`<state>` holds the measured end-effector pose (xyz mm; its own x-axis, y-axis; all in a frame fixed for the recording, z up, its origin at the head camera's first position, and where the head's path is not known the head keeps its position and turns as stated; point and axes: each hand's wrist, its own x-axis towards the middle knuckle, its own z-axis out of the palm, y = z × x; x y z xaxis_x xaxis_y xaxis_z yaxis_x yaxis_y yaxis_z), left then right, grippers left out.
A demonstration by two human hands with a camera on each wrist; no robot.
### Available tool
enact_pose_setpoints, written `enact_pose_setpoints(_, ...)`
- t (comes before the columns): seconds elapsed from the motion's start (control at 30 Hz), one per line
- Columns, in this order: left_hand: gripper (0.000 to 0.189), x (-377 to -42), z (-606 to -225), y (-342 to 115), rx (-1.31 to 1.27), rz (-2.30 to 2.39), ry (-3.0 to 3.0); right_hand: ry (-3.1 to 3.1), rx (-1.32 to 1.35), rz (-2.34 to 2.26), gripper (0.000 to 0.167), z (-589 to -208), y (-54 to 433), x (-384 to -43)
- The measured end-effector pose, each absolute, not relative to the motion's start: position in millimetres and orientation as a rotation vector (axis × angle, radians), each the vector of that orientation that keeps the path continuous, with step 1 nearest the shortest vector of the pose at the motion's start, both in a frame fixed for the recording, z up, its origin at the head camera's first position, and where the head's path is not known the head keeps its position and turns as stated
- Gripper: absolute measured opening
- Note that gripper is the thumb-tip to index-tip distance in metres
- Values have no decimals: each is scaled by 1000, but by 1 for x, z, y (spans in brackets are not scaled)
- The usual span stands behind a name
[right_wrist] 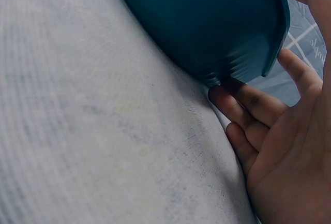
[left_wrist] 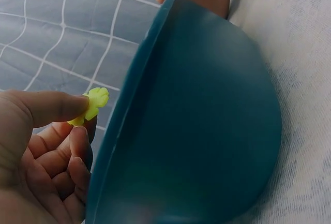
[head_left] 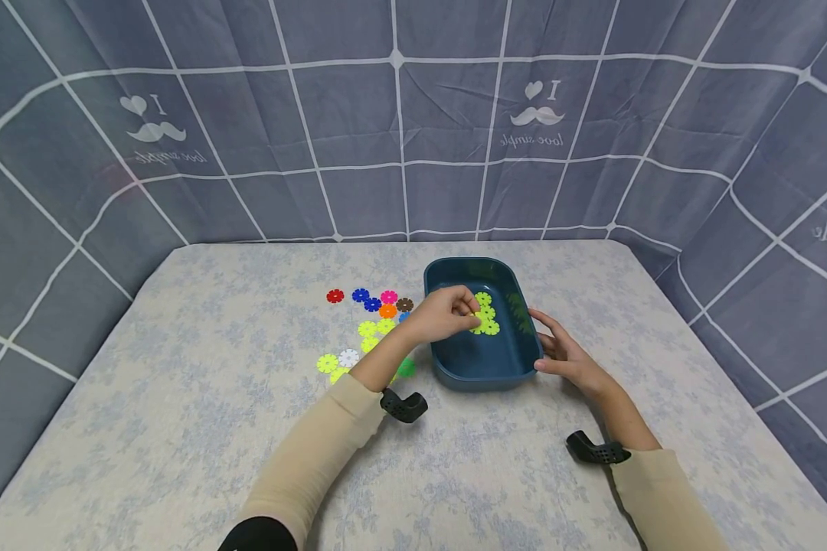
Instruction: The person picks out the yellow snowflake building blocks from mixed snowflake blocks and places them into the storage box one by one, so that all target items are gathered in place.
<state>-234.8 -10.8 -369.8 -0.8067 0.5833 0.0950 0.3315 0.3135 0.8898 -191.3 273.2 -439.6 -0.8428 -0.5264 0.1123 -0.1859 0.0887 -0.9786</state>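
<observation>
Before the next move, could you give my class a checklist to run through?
1. Left hand pinching a yellow piece: ok.
2. Blue bin upright on the table: ok.
3. Right hand touching the bin's side: ok.
4. All yellow pieces off the table: not ok; several loose yellow pieces lie left of the bin in the head view.
5. Only yellow inside the bin: cannot tell; the left hand hides part.

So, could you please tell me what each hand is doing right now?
Left hand: closed, pinching a yellow piece above the dark blue bin.
Right hand: open, touching the bin's outer side.
</observation>
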Motion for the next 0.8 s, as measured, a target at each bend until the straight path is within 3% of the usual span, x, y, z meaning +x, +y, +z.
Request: enact_pose_setpoints(0.8,9,-246,-386,35,746,944,2602,2092,-684,-1823,82,-439,273,-191)
